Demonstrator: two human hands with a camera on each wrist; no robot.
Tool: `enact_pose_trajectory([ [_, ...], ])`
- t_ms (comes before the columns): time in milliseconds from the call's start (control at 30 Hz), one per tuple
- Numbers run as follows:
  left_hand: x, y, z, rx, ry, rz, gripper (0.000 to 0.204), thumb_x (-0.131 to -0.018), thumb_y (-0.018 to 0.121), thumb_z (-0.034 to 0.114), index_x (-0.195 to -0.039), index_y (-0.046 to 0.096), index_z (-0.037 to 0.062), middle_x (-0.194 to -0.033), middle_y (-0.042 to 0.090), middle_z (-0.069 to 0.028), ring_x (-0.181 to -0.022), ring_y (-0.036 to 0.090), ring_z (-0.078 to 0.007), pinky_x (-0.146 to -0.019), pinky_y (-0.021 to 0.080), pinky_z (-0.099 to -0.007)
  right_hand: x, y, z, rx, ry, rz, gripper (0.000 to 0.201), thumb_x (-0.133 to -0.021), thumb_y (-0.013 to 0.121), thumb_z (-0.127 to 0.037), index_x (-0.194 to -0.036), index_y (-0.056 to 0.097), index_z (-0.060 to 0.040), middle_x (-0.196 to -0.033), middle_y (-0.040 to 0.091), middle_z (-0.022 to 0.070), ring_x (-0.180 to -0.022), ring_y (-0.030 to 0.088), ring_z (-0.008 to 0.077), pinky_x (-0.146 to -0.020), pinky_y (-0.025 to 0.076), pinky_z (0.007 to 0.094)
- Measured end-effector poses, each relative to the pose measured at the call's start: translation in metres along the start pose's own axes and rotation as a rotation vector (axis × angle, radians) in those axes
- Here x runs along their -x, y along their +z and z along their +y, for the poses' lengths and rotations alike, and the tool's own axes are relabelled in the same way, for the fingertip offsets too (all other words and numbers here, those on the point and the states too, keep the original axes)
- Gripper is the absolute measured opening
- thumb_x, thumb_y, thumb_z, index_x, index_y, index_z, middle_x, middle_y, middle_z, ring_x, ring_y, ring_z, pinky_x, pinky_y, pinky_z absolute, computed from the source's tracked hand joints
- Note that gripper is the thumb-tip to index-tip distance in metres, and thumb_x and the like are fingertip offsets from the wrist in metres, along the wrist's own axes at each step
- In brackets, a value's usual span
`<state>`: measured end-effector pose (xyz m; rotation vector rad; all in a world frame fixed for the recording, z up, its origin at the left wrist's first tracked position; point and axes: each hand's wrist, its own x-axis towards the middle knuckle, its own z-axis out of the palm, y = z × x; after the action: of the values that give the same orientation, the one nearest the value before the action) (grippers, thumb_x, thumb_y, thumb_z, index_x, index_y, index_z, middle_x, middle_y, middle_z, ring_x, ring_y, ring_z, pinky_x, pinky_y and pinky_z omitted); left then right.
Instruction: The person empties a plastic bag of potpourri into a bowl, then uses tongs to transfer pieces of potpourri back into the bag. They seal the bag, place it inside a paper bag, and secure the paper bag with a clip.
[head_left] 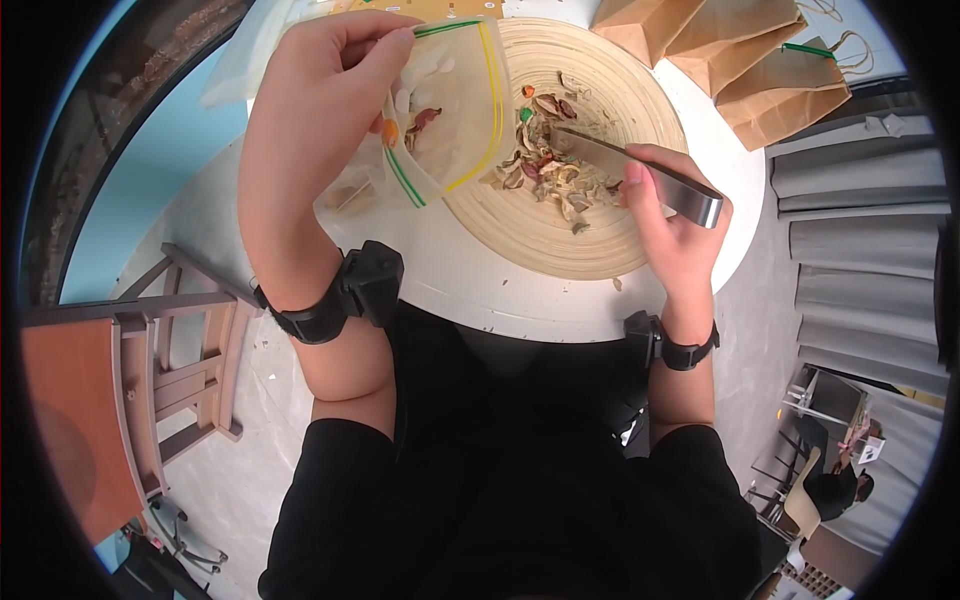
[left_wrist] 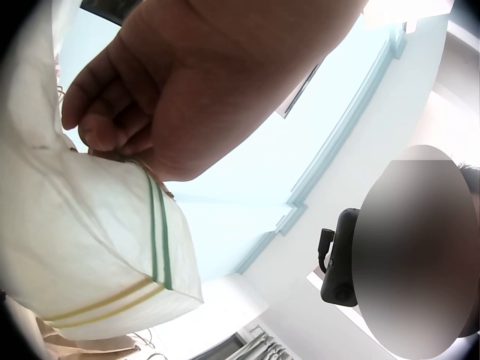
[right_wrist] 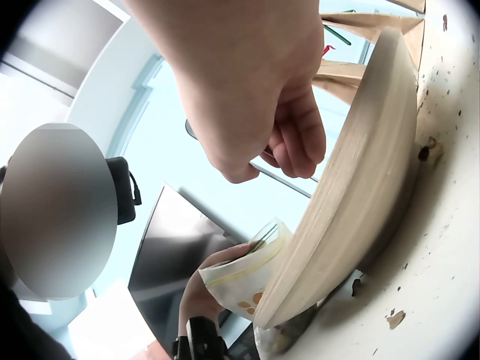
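Note:
A clear zip bag (head_left: 450, 110) with green and yellow stripes hangs from my left hand (head_left: 325, 110), which pinches its rim; some dried petals lie inside. In the left wrist view the bag (left_wrist: 97, 240) droops below the curled fingers of that hand (left_wrist: 195, 90). My right hand (head_left: 685, 215) holds metal tweezers (head_left: 690, 195), their tips among dried petals (head_left: 545, 165) on a round wooden plate (head_left: 600, 255). In the right wrist view, the right hand (right_wrist: 247, 97) is beside the plate's edge (right_wrist: 337, 195), and the tweezers are mostly hidden.
Brown paper bags (head_left: 740, 75) stand at the table's back right. Another clear bag (head_left: 355, 190) lies left of the plate. Small crumbs are scattered on the white table (head_left: 480, 310). A wooden chair (head_left: 190, 370) stands at the left, and a person sits far off at the right.

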<state>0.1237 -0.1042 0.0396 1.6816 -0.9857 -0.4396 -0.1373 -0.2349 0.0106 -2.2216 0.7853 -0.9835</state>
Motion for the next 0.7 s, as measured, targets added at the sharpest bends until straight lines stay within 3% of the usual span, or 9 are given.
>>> enact_pose_trajectory([
  [233, 0.001, 0.003, 0.003, -0.008, 0.005, 0.016, 0.027, -0.093, 0.059, 0.018, -0.108, 0.069, -0.0025, -0.074, 0.063, 0.0006, -0.062, 0.053, -0.0039, -0.053, 0.041, -0.0212, -0.010, -0.001, -0.023, -0.281, 0.011, 0.157, 0.019, -0.084, 0.073, -0.007, -0.100, 0.069, 0.0026, -0.076, 0.069, 0.0063, -0.067, 0.063, 0.0102, -0.065, 0.050, 0.0225],
  [333, 0.001, 0.006, 0.008, -0.015, -0.006, 0.033, 0.029, -0.091, 0.059, 0.018, -0.106, 0.068, -0.0049, -0.078, 0.068, -0.0037, -0.061, 0.057, -0.0073, -0.054, 0.046, -0.0236, -0.019, 0.012, -0.037, -0.355, -0.242, 0.209, 0.021, -0.084, 0.073, -0.008, -0.102, 0.068, 0.0029, -0.076, 0.068, 0.0061, -0.068, 0.062, 0.0096, -0.065, 0.049, 0.0218],
  [400, 0.002, 0.005, 0.009, -0.011, -0.001, 0.035, 0.029, -0.090, 0.059, 0.018, -0.106, 0.068, -0.0046, -0.078, 0.068, -0.0036, -0.061, 0.057, -0.0075, -0.054, 0.046, -0.0239, -0.024, 0.011, -0.037, -0.306, -0.305, 0.173, 0.021, -0.086, 0.072, -0.009, -0.103, 0.068, 0.0028, -0.078, 0.069, 0.0064, -0.067, 0.062, 0.0102, -0.065, 0.049, 0.0215],
  [467, 0.003, 0.000, 0.008, 0.000, -0.010, 0.045, 0.029, -0.091, 0.059, 0.018, -0.106, 0.068, -0.0048, -0.078, 0.068, -0.0035, -0.061, 0.057, -0.0073, -0.054, 0.046, -0.0238, -0.027, 0.009, -0.032, -0.298, -0.256, 0.174, 0.021, -0.087, 0.071, -0.010, -0.103, 0.068, 0.0030, -0.078, 0.069, 0.0067, -0.066, 0.062, 0.0103, -0.064, 0.049, 0.0216],
  [533, 0.003, -0.002, 0.007, 0.025, -0.014, 0.048, 0.029, -0.091, 0.058, 0.018, -0.106, 0.068, -0.0051, -0.077, 0.068, -0.0034, -0.062, 0.057, -0.0071, -0.054, 0.046, -0.0237, -0.032, 0.004, -0.026, -0.333, -0.039, 0.162, 0.018, -0.088, 0.070, -0.009, -0.101, 0.069, 0.0027, -0.076, 0.069, 0.0059, -0.064, 0.062, 0.0093, -0.063, 0.049, 0.0221],
  [700, 0.004, -0.004, 0.007, 0.027, 0.019, 0.041, 0.029, -0.092, 0.057, 0.017, -0.106, 0.068, -0.0060, -0.077, 0.067, -0.0032, -0.061, 0.056, -0.0065, -0.054, 0.045, -0.0236, -0.031, 0.001, 0.002, 0.024, -0.105, 0.011, 0.018, -0.084, 0.074, -0.013, -0.095, 0.071, 0.0012, -0.071, 0.069, 0.0051, -0.063, 0.063, 0.0083, -0.059, 0.049, 0.0220],
])
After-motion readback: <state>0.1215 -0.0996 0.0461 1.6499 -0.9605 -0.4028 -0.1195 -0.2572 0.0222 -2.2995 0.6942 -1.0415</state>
